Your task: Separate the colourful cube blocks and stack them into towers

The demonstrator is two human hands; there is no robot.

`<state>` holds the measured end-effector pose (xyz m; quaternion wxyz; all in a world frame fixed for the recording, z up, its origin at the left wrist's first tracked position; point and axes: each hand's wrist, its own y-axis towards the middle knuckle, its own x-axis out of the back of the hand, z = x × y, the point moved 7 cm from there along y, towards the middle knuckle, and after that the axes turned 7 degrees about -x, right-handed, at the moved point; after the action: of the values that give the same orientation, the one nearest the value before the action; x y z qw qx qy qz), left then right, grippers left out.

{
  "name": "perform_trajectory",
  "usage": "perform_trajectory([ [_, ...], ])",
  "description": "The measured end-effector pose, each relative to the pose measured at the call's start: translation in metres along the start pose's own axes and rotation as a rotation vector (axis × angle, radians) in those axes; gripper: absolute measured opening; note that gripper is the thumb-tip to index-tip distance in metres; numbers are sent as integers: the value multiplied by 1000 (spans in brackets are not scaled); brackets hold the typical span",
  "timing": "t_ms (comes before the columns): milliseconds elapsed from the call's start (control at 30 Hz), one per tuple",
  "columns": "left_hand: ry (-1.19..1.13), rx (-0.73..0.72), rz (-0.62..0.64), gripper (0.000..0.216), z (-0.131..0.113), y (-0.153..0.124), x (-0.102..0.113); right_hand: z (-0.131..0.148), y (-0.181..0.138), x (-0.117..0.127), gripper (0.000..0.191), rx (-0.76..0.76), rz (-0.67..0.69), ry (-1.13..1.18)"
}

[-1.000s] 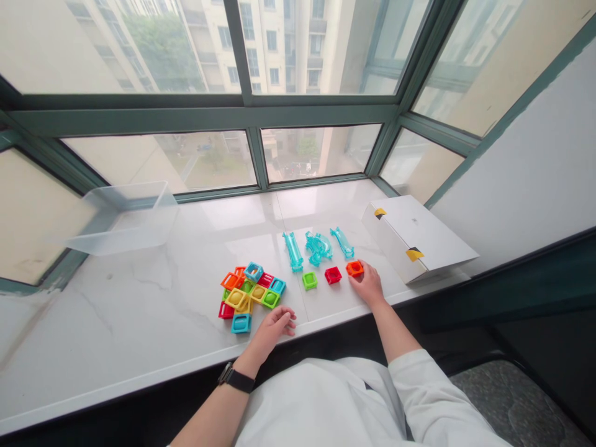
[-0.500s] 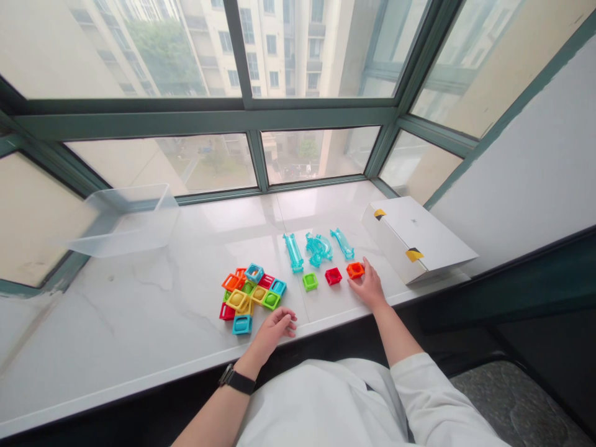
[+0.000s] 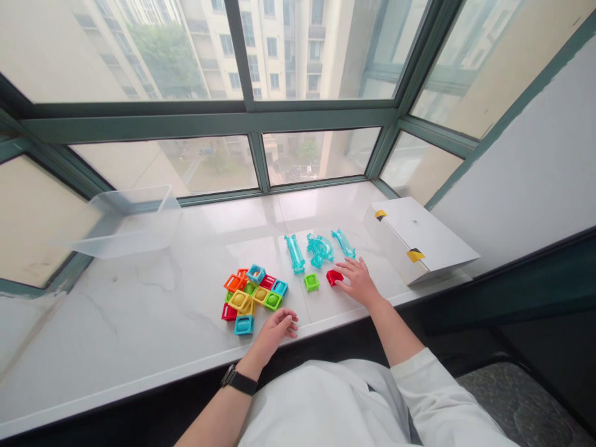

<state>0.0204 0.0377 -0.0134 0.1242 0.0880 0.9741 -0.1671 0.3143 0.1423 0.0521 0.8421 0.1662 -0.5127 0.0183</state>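
Green-framed windows point(image 3: 209, 127) above pale ledge point(image 3: 153, 298)

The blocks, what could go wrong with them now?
The right hand is right at the red block, so it might knock it toward the green block beside it. In the pile, some blocks rest on others; they could slide if the left hand, close by, bumps them.

Plain colour marks the red square plastic block point(image 3: 331, 277) and the lime-green square plastic block point(image 3: 311, 282). The translucent plastic track pieces point(image 3: 294, 253) are turquoise. The heaped square plastic blocks point(image 3: 239, 301) mix orange, yellow, blue, green and red. Faint grey veins cross the glossy white counter point(image 3: 153, 304); yellow-and-black tabs point(image 3: 416, 255) dot the white rectangular box point(image 3: 433, 233). The smooth wristband point(image 3: 244, 383) is black.
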Motion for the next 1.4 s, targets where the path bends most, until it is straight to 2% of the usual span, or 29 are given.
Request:
perform_trajectory([
  [300,-6,0,1,56,3,3,1,-2,1,-9,31,-27,22,12],
  [400,-2,-7,-8,57,4,1,1,3,1,-2,33,-34,-6,28],
  [533,45,-46,-12,56,-1,-13,2,18,-1,17,34,-31,-126,113],
  [633,125,-78,-21,53,-16,-31,10,34,-5,27,32,-43,-167,190],
  [700,211,-111,-63,50,-33,-44,24,48,-9,27,32,-34,-161,244],
  [800,451,-273,-237,48,-76,-64,56,75,-15,22,36,27,-140,343],
  [900,718,-479,-526,40,-121,-81,90,112,-19,12,38,130,-115,409],
  [967,863,-561,-643,34,-137,-84,105,140,-21,1,38,216,-72,421],
  [1100,1039,-555,-615,53,-132,-65,115,190,-19,-34,44,342,86,418],
  [1167,1090,-526,-588,52,-123,-56,115,208,-16,-52,49,374,143,406],
  [1300,1132,-479,-544,37,-110,-48,113,226,-9,-82,64,373,226,365],
  [1400,1154,-414,-535,35,-107,-48,114,230,-7,-97,70,327,300,310],
])
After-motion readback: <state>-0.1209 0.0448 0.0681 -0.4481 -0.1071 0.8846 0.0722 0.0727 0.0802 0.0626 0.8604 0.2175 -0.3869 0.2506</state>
